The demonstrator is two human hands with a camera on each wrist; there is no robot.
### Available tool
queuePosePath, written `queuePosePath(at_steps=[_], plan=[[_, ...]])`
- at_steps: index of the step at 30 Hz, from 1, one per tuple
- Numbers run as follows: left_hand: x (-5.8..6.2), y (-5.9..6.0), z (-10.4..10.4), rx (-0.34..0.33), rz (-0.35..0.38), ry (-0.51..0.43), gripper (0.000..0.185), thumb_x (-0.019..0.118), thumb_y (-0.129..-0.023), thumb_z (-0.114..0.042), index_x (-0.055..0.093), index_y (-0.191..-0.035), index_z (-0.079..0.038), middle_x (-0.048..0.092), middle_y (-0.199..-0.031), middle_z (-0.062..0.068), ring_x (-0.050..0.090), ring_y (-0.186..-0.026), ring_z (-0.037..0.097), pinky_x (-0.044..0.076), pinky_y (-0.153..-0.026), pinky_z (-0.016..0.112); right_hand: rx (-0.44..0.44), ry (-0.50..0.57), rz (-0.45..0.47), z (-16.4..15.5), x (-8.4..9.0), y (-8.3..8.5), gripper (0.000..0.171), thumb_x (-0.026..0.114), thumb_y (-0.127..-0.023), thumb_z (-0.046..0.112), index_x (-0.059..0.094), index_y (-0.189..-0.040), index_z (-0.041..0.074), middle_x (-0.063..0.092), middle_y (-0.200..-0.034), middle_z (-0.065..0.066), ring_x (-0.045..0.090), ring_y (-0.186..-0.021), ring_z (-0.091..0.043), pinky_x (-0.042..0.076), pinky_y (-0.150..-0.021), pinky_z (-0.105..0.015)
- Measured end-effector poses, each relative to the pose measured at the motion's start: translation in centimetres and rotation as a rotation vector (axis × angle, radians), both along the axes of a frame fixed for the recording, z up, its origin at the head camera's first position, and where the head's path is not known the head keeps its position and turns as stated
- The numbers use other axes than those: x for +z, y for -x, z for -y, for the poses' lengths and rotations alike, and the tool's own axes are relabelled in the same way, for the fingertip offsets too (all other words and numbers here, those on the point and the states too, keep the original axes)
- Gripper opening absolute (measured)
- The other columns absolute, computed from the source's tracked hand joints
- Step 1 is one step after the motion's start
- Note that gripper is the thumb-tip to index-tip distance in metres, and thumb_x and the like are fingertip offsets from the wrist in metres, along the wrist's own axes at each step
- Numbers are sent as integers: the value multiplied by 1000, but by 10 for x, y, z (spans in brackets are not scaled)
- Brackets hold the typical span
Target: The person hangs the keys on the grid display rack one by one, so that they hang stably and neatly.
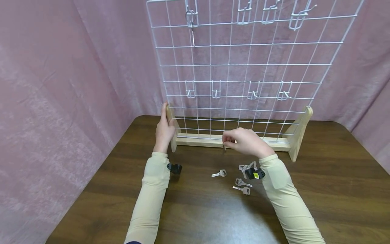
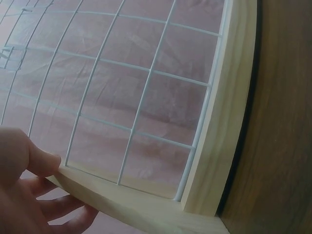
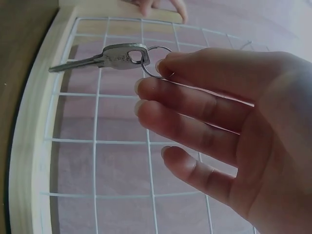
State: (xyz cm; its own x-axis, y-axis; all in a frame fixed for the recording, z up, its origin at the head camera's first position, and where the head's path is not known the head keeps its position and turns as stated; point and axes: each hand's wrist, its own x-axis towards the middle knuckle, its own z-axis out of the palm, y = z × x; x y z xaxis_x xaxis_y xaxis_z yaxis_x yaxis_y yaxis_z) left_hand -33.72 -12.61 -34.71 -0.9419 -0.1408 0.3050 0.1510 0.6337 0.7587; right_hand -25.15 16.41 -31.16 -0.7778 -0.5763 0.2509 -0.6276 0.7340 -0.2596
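My left hand (image 1: pixel 164 134) holds the wooden side support (image 2: pixel 83 190) at the rack's left end. In the left wrist view its thumb lies on one side of the wood and its fingers on the other. My right hand (image 1: pixel 245 140) pinches a split ring (image 3: pixel 161 47) between thumb and fingertips. From that ring hangs a silver key (image 3: pixel 122 56), in front of the rack's low wooden bar (image 1: pixel 199 140). On the table in front, a loose key (image 1: pixel 219 174) lies apart from two others (image 1: pixel 242 183). More keys (image 1: pixel 243 167) lie partly hidden by the right wrist camera.
A white wire grid (image 1: pixel 240 64) stands upright between two wooden supports, the right one (image 1: pixel 300 135) standing alone. Several white hooks (image 1: pixel 216 93) hang in two rows. A ringed key (image 1: pixel 193 35) hangs on the upper left hook. Pink cloth (image 1: pixel 100 84) surrounds the brown table (image 1: pixel 195 210).
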Motion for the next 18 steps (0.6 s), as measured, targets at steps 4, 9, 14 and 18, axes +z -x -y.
queuePosePath(at_steps=[4,9,14,18], plan=[[2,1,1,4,-4,-2,70,47,-100,-12,14,-150,-48,51,-140,25,62,-107,46,51,-80,59,-6,-3,-20,-1,4,0,7,66,-89,16,66,-84,22,69,-79,10,61,-72,-5,48,-62,-33],[5,0,1,-2,-5,6,70,46,-100,-11,13,-150,-47,51,-140,25,62,-106,46,51,-80,59,-28,20,-55,-2,8,-2,7,65,-89,17,64,-84,22,67,-75,10,57,-68,-5,45,-59,-31],[4,-2,1,-4,-2,12,69,46,-100,-11,13,-151,-45,51,-140,26,64,-102,46,52,-78,58,-45,46,-87,-2,10,-5,9,64,-90,17,63,-82,21,64,-72,10,56,-67,-4,45,-59,-30],[2,-3,1,-5,-3,13,69,46,-100,-11,14,-151,-45,53,-137,27,65,-99,46,53,-75,57,-51,53,-94,-2,10,-8,8,65,-90,17,63,-83,21,64,-70,12,55,-65,-3,45,-59,-30]])
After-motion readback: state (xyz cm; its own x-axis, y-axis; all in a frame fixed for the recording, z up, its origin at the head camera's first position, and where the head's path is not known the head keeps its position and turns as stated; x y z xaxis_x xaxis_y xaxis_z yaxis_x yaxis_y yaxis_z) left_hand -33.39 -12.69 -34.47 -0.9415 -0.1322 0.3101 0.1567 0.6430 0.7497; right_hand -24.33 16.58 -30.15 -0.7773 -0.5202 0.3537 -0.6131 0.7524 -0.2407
